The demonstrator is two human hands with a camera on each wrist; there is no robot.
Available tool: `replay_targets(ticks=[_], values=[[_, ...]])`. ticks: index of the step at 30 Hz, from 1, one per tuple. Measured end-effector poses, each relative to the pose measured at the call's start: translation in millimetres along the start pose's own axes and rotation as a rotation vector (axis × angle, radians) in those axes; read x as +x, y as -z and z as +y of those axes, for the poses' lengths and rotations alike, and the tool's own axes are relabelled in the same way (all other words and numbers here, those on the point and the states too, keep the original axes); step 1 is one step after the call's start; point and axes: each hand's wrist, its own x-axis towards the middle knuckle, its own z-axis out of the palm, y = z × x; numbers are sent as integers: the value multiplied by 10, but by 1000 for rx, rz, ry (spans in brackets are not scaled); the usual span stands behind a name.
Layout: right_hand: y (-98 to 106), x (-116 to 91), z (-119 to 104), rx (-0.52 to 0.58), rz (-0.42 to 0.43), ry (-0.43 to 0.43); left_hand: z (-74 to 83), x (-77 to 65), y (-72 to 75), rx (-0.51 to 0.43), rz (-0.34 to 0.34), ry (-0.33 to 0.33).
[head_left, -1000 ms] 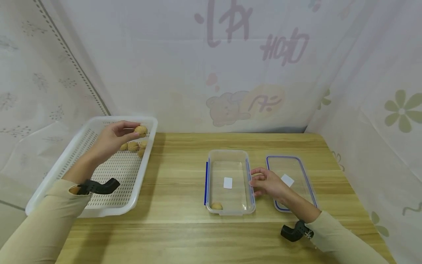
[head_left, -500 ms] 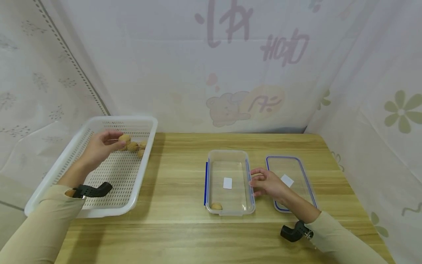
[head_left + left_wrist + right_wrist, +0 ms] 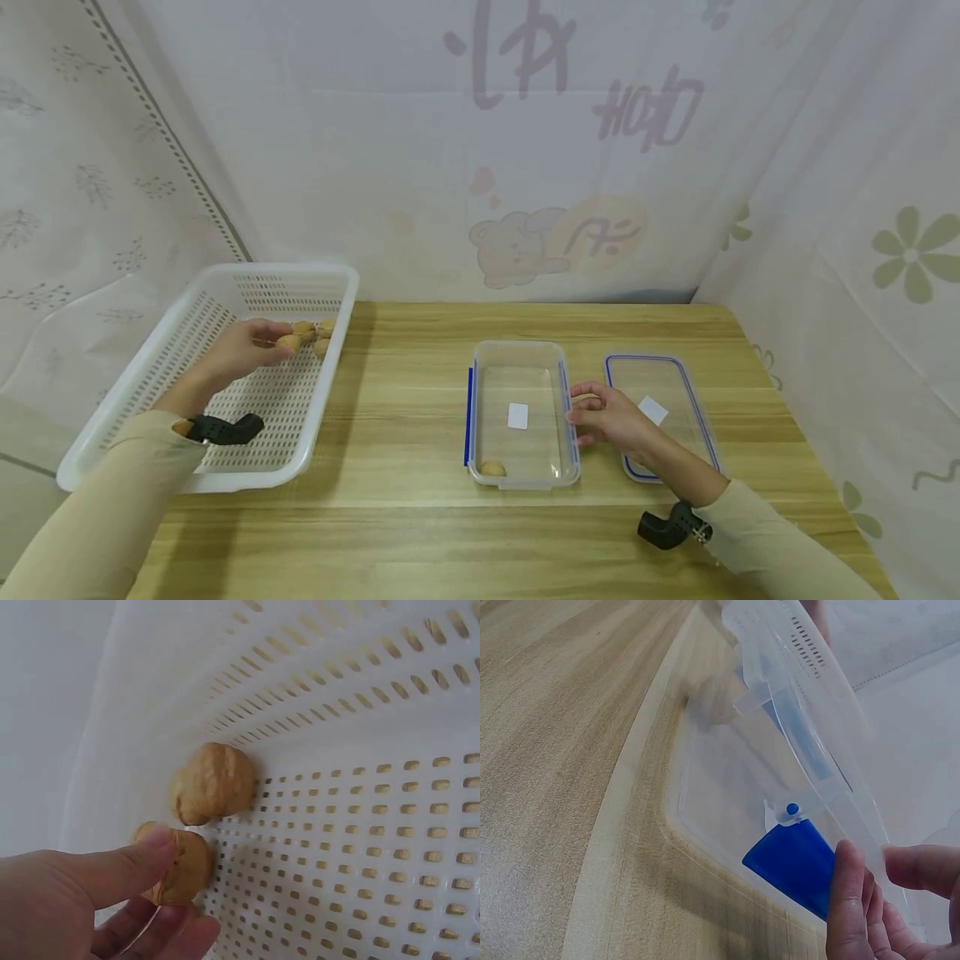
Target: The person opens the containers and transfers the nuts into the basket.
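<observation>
In the head view my left hand [image 3: 243,350] reaches into the white perforated basket [image 3: 315,429]. Its thumb and fingers pinch a walnut [image 3: 187,870], low over the basket floor. Close to it lie other walnuts [image 3: 220,780], some partly covered by one another. My right hand [image 3: 611,421] is at the right side of a clear plastic container [image 3: 525,350]. In the right wrist view, the thumb lies on one side of the container's rim and the fingers on the other, near a blue clip [image 3: 795,862]. One walnut [image 3: 492,469] sits in the container's near left corner.
A clear lid [image 3: 652,375] with a blue seal lies on the wooden table [image 3: 412,417], right of the container and partly under my right forearm. White labels [image 3: 518,416] show on container and lid. Patterned cloth [image 3: 375,167] hangs behind and at both sides.
My left hand, with a walnut at its fingertips, has moved left from the basket's far right corner, then down among the other walnuts. My right hand and the container have stayed put.
</observation>
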Motion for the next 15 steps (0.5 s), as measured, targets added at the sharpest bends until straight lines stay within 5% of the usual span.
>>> replay_targets(ticks=[15], values=[[-8, -1, -18, -5, 4, -6, -113, 141, -118, 93, 36, 33]])
